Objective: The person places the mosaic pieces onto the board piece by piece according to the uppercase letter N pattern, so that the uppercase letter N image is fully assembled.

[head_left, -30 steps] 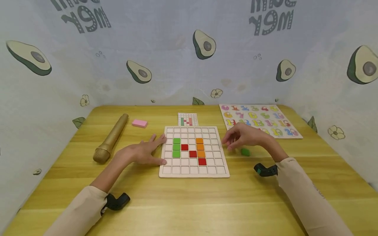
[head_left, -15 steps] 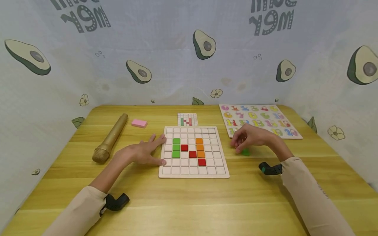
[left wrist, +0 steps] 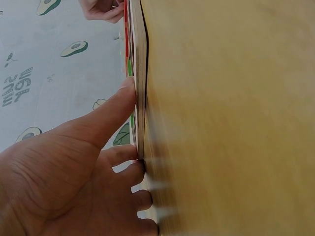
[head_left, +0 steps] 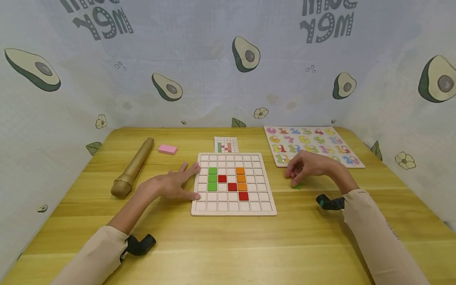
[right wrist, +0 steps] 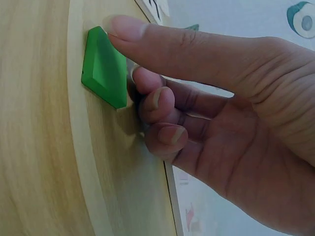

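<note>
In the head view, a white grid board (head_left: 261,206) with green, red and orange squares lies on the table. My left hand (head_left: 174,185) rests at its left edge, fingers spread; in the left wrist view, the thumb (left wrist: 110,113) lies along the rim. To the board's right, my right hand (head_left: 308,164) is low over a green block (right wrist: 106,71). The right wrist view shows the thumb (right wrist: 182,49) at one corner of this block, with loosely bent fingertips (right wrist: 160,103) close beside it. My right hand largely hides the block in the head view.
A small pattern card (head_left: 226,144) lies behind the grid board. A pink block (head_left: 168,149) and a gold microphone (head_left: 132,168) are on the left. At the back right lies a number puzzle board (head_left: 313,136), partly behind my right hand.
My right hand has moved rightward from beside the grid board to the green block, which it now mostly covers. The left hand has stayed on the board's edge.
</note>
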Available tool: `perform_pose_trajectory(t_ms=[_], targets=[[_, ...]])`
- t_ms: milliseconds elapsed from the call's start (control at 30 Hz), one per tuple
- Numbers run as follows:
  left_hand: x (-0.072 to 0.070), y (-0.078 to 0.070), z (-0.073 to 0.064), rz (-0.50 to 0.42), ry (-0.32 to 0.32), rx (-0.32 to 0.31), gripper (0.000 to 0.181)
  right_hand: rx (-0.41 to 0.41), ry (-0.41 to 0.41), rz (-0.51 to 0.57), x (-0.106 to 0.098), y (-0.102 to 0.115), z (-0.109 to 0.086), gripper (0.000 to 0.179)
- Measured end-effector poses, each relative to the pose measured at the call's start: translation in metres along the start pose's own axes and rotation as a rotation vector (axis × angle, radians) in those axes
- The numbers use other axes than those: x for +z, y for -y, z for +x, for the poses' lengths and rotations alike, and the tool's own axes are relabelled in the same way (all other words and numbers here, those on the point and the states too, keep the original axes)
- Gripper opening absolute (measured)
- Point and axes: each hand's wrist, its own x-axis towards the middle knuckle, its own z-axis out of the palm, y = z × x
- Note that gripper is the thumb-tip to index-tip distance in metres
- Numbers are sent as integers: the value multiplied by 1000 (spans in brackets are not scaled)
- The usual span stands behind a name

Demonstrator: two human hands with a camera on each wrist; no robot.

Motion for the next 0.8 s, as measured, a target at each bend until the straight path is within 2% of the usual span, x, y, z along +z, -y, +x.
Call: perform_pose_trajectory(t_ms=[567, 800], targets=[[0, 0, -1, 6, -4, -7, 103, 12, 57, 63, -5, -4, -4, 23], [1, 1, 1, 4, -5, -2, 102, 16, 57, 34, -3, 0, -4, 22]])
